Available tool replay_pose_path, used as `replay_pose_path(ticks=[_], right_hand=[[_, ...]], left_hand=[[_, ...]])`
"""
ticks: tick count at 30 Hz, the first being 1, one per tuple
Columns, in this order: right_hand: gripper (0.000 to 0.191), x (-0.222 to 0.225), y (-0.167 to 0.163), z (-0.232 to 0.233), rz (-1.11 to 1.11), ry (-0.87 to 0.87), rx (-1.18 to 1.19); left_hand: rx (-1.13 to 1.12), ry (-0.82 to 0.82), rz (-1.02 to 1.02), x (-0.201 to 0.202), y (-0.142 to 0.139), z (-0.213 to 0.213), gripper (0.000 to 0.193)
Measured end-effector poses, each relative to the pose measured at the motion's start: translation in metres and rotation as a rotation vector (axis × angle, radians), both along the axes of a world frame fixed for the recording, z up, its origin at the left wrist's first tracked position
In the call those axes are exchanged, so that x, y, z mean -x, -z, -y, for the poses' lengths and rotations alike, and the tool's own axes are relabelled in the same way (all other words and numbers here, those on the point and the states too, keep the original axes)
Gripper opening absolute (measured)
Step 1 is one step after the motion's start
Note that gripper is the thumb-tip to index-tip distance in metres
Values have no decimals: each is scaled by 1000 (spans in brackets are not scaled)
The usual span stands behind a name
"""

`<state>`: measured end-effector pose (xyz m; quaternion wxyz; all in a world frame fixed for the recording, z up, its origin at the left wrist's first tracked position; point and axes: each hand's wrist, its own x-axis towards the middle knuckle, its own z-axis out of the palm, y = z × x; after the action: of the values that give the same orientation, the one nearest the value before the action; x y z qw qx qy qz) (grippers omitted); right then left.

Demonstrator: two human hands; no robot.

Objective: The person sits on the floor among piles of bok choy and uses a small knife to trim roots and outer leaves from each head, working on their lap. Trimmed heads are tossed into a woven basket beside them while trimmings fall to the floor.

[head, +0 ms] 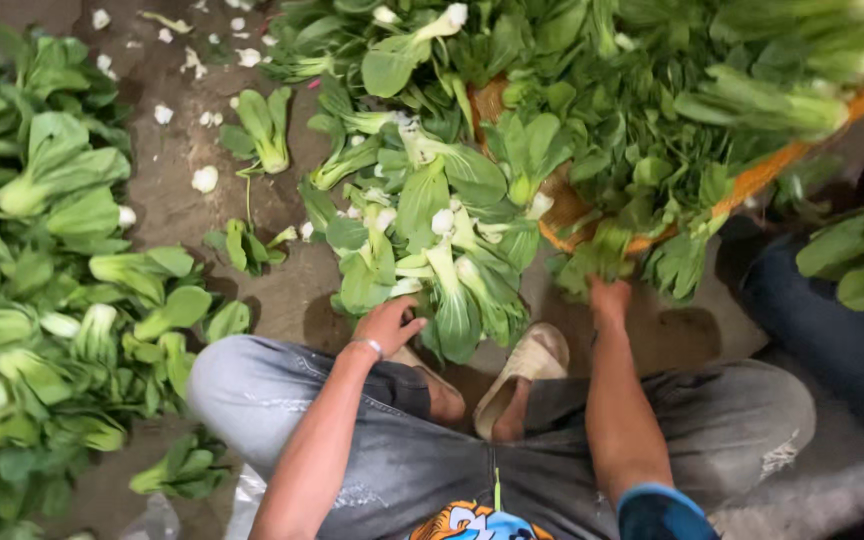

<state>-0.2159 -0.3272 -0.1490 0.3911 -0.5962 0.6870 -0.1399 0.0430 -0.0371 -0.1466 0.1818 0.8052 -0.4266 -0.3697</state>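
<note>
Left hand (389, 325): fingers curled, a pale knife-like item apparently being gripped
Right hand (609, 299): bok choy leaves (597, 255) being grasped at the basket (767, 172) edge
Loose bok choy pile (432, 240): lying between the hands, just beyond

Both arms reach down between the knees, left hand (388, 325) loosely curled, right hand (609, 300) extended forward.

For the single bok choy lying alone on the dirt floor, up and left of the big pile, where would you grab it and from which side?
Grip the lone bok choy at its thick pale-green stalk base, which points down toward the person. Its leaves fan away at the top and would probably tear or slip, while the base looks firm and narrow. Come from above on the near side with the left hand, the closer of the two; bare floor surrounds it.
</note>
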Motion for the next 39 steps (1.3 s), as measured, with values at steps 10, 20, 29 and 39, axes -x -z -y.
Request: replay_pose_path(ticks=[10,20,29,39], right_hand=[[28,25,-107,-97,396,-685,-101],[59,14,-121,-165,136,-951,279],[30,9,-162,-178,115,-1078,483],[31,-28,-203,-188,97,-1150,485]], left_hand=[[-15,-753,-1201,64,-17,47,81],[845,-676,-618,38,-32,23,62],[802,-403,-311,52,-66,-6,78],[823,-145,-105,52,-89,-26,81]])
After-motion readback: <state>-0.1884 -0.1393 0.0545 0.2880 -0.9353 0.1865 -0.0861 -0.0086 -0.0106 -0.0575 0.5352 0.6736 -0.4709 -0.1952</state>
